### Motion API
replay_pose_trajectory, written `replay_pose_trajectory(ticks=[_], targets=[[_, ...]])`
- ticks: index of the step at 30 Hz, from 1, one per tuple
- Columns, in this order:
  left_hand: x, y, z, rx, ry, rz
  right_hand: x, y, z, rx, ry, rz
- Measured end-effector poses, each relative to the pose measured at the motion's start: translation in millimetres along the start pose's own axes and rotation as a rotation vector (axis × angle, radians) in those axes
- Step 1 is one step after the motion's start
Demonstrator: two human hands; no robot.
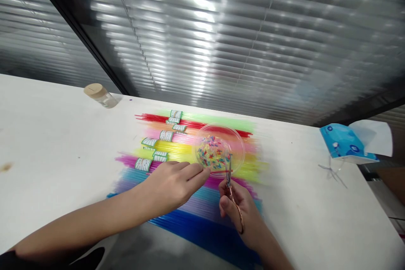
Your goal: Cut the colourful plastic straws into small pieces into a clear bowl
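Observation:
Bundles of thin coloured straws (190,215) lie side by side on the white table (57,147), each with a paper band. A clear plastic bowl (238,143) holding several small coloured straw pieces (211,153) rests on the bundles. My left hand (172,185) reaches toward the bowl's near edge, fingers pinched on a thin red straw (221,171). My right hand (240,213) grips scissors (230,181) with rose-gold handles, blades pointing up at the bowl's rim and meeting that straw.
A small clear jar with a wooden lid (99,94) lies at the back left. A blue tissue pack (344,142) sits near the right edge, with a thin wire clip (331,172) beside it. Closed blinds run behind the table.

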State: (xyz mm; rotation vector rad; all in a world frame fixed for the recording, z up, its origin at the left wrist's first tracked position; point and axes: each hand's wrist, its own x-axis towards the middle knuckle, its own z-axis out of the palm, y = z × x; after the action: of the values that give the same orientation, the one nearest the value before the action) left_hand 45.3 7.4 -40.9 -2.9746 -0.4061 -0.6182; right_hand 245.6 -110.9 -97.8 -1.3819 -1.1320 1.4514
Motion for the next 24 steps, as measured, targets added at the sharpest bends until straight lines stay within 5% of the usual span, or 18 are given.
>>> replay_pose_trajectory(ticks=[20, 24], targets=[[0.6, -3.1, -0.4, 0.018, 0.036, 0.018, -0.1, -2.4, 1.3, -0.019, 0.026, 0.119], [-0.4, -4.5, -1.5, 0.021, 0.039, -0.001, -2.6, -3.7, 1.1, -0.018, 0.010, 0.051]])
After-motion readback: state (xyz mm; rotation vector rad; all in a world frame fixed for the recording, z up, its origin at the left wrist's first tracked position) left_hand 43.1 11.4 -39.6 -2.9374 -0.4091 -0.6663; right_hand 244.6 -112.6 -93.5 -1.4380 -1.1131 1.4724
